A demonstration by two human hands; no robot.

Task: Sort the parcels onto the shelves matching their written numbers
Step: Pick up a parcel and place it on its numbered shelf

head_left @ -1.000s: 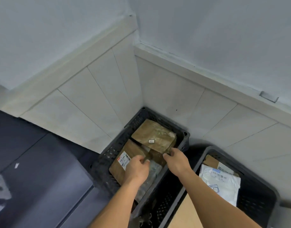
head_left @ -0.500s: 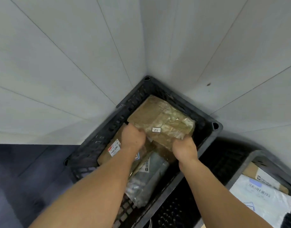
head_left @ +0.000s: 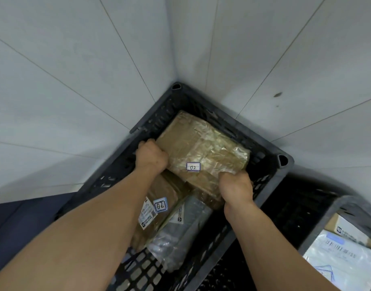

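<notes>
Brown parcel point(head_left: 203, 143), wrapped in shiny clear tape, lies in the far half of a black crate point(head_left: 283, 161), above the other parcels and tilted, with its far end towards the corner. A small white label point(head_left: 193, 166) near its front edge reads 02. Both hands are on it. The left hand point(head_left: 152, 155) grips its left edge, fingers curled round the side and knuckles up. The right hand point(head_left: 236, 187) grips its near right corner, with the fingers bent over the edge and their tips hidden beneath. Whether the parcel rests on the things below or is lifted clear of them cannot be told.

Under the left forearm lies a 2nd parcel point(head_left: 165, 190), also brown, with a printed shipping slip and a blue-edged sticker point(head_left: 160, 205) that reads 02. Just beside it, nearer the right wall of the crate, lies a grey padded bag point(head_left: 180, 234) with a small printed slip at its top end. Both lie lower in the crate than the gripped parcel, which overlaps their far ends.

The black crate stands on the floor point(head_left: 12, 219), pushed into a corner where 2 pale tiled walls point(head_left: 75, 80) meet. To its right stands a grey crate point(head_left: 321, 225), partly cut off by the frame edge. It holds a white mailer point(head_left: 340, 257) with blurred print and, behind that, a small cardboard box point(head_left: 346, 228).
</notes>
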